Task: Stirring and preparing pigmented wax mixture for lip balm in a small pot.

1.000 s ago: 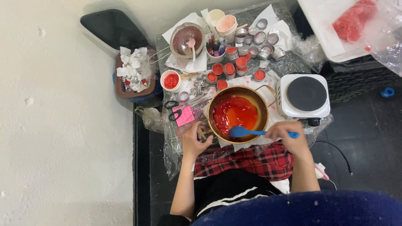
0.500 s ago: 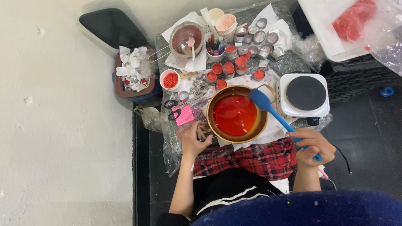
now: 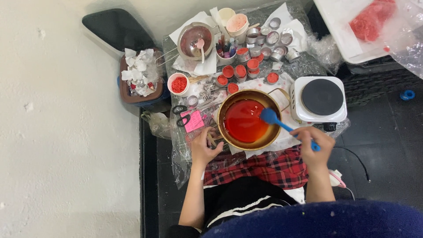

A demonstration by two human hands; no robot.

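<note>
A brass-coloured pot (image 3: 225,133) of melted red liquid (image 3: 243,120) sits on the low table in front of me. My right hand (image 3: 313,144) grips the handle of a blue spatula (image 3: 276,120), whose blade hangs over the pot's right side. My left hand (image 3: 203,147) rests at the pot's left handle, fingers curled on it. Several small tins filled with red wax (image 3: 240,71) stand just beyond the pot.
A white single hotplate (image 3: 320,98) stands right of the pot. Scissors (image 3: 183,115) and a pink note (image 3: 194,121) lie to its left. Behind are empty tins (image 3: 272,39), a steel bowl with a spoon (image 3: 195,41), cups, a bin of crumpled paper (image 3: 140,74) and a white tray (image 3: 361,26).
My right hand lifted the spatula out of the liquid, swung it out to the right, and has now brought the blade back over the pot. My left hand stayed at the pot's handle.
</note>
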